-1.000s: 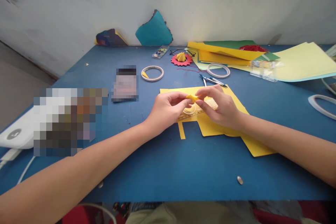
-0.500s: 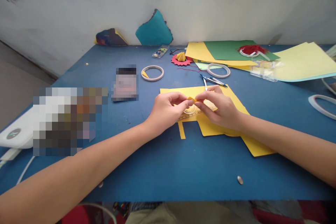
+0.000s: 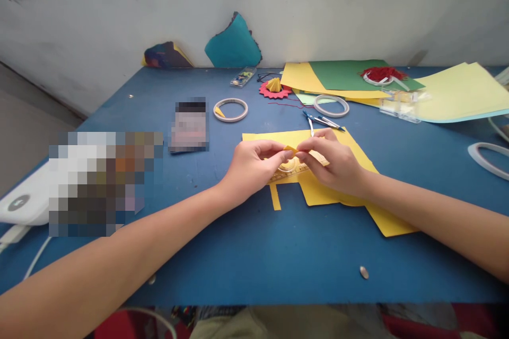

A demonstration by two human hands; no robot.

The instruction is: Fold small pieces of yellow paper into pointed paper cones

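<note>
A small folded piece of yellow paper is pinched between my two hands. My left hand grips its left end with thumb and forefinger, and my right hand pinches the right end. Just beneath them a clear protractor-like ruler lies on yellow paper sheets, partly covered by my fingers. A narrow yellow paper strip sticks out below the ruler. Behind my right hand lies a blue and white compass, its lower end close to my knuckles.
Tape rolls rest left and right on the blue table. At the back are a red and yellow paper flower, coloured sheets and red thread. A blurred phone-like object and a white device with a cable stand left.
My hands stay almost still, both holding the folded yellow paper. The view has shifted very slightly; nothing else has visibly moved.
</note>
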